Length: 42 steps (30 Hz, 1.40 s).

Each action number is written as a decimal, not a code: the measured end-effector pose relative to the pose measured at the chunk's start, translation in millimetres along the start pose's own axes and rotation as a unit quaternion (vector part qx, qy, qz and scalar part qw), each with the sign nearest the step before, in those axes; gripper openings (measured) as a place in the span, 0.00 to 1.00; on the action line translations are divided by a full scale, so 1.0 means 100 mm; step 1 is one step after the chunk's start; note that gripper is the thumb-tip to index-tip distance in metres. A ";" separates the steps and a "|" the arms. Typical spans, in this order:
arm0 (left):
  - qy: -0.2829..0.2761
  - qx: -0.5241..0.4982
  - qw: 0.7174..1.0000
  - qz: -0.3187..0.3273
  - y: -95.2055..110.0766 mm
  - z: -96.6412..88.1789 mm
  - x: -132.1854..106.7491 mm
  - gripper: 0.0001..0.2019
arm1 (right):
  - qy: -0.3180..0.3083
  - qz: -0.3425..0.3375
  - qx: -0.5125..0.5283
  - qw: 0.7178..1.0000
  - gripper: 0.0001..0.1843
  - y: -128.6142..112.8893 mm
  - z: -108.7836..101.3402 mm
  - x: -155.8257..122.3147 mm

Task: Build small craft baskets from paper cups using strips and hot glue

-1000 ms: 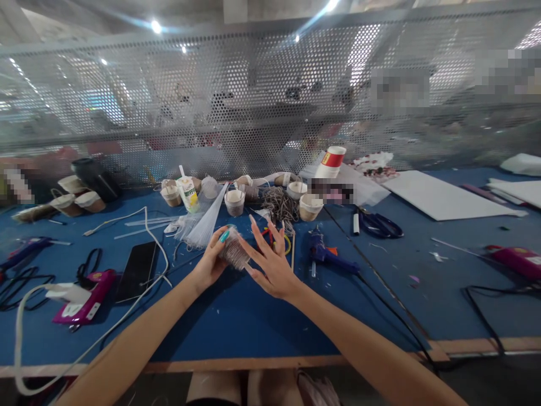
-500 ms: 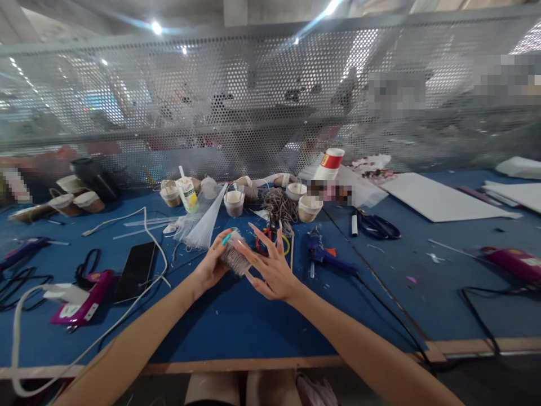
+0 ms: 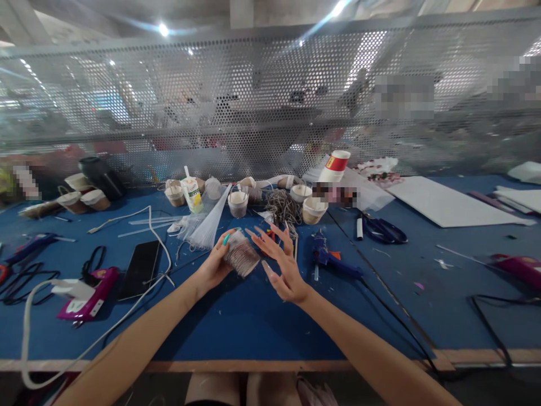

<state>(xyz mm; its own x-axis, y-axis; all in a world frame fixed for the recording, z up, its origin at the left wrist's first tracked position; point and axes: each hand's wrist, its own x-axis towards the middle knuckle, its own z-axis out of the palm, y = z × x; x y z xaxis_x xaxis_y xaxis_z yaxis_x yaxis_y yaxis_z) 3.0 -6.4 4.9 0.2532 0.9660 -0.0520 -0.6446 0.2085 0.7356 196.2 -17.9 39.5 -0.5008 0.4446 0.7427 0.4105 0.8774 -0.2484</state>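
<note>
My left hand (image 3: 214, 266) is closed around a small cup-like piece wound with rows of grey-brown cord (image 3: 242, 255), tilted above the blue table. The thumb, with a turquoise nail, lies along its upper left edge. Just right of it my right hand (image 3: 288, 275) is open, long-nailed fingers spread and apart from the piece. Behind that hand, a tangle of grey-brown cord (image 3: 282, 207) lies on the table, flanked by small pots, one whitish (image 3: 238, 204) and one brown (image 3: 313, 211). Red and yellow handles are partly hidden by the right hand's fingers.
A blue glue gun (image 3: 332, 258) lies right of my hands, with scissors (image 3: 384, 230) beyond. To the left are a phone (image 3: 140, 269), a white cable (image 3: 164, 242) and a magenta power strip (image 3: 91, 299). A drink cup (image 3: 192, 195) stands before the perforated screen (image 3: 236, 113).
My right hand has drawn away to the right from the cord-wound piece, uncovering more of it. The left hand still holds the piece. The whole view has shifted slightly.
</note>
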 end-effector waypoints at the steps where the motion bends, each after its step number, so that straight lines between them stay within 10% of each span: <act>1: 0.003 -0.004 1.000 -0.008 0.00 -0.01 0.00 0.29 | 0.010 -0.011 0.023 1.000 0.31 0.02 -0.01 -0.01; 15: -0.004 -0.005 0.999 -0.038 -0.03 -0.01 -0.02 0.26 | -0.033 0.013 0.126 0.991 0.31 0.05 0.01 -0.02; 29: -0.005 0.033 0.999 -0.026 -0.03 0.10 -0.05 0.18 | -0.089 -0.021 -0.081 0.993 0.37 -0.02 0.04 0.00; 42: 0.014 0.057 0.998 -0.013 -0.05 0.10 -0.04 0.17 | -0.011 -0.063 -0.126 0.990 0.39 -0.12 0.06 -0.03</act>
<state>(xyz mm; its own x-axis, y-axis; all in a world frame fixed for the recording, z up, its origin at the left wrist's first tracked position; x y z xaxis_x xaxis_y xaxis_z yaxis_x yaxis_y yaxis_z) 12.5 -12.8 8.1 0.2474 0.9648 -0.0887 -0.5521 0.2157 0.8054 187.9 -29.1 36.0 -0.5756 0.3406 0.7434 0.5197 0.8543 0.0110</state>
